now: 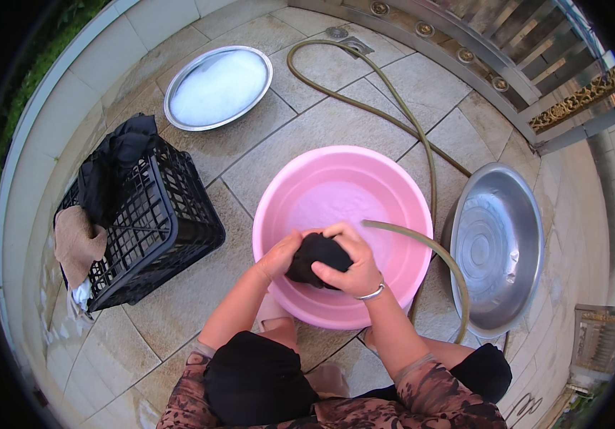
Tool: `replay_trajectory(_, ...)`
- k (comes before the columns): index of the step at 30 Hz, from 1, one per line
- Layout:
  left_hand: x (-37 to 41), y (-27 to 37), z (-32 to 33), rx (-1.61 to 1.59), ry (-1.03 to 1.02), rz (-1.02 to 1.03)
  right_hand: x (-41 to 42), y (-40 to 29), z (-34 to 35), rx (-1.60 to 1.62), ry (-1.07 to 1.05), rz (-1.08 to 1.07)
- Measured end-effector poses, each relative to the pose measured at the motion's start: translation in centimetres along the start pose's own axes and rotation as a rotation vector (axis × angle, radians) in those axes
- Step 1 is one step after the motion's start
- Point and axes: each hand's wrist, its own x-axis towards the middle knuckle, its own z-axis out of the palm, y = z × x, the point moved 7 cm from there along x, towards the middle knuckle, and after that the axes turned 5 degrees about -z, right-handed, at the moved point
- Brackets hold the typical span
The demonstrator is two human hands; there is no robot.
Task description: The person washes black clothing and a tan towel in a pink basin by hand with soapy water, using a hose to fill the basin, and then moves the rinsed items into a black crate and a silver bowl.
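Before me stands a round pink plastic basin (272, 214) with some water in its bottom. Over its near half, a bundled black cloth (321, 257) is gripped between both of my hands. My left hand (282, 254) presses on the bundle's left side, its fingers partly hidden. On the other side, my right hand (353, 263) wraps the cloth with fingers and thumb, a silver bangle at the wrist. The end of a green-brown hose (412, 228) reaches over the basin's right rim, close beside my right hand.
A black plastic crate (189, 198) at left bears black clothing (106, 166) and a tan cloth (74, 244). Beyond it rests a metal basin (219, 88) of white suds. A tilted metal basin (492, 252) is at right. The hose loops toward a floor drain (358, 47) and metal gate (474, 59).
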Motion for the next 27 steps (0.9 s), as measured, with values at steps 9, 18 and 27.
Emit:
replay_trajectory(9, 0.7, 0.5, 6.5, 0.319, -0.079, 0.031, 0.6, 4.3, -1.0, 0.571, 0.169, 0.378)
replay_trajectory(18, 1.7, -3.2, 4.6, 0.777, 0.073, 0.13, -1.5, 5.4, -1.0, 0.167, 0.273, 0.383)
replay_trajectory(27, 1.8, 0.3, 3.1, 0.563, -0.098, 0.122, 4.0, -4.9, -3.6, 0.194, 0.323, 0.019)
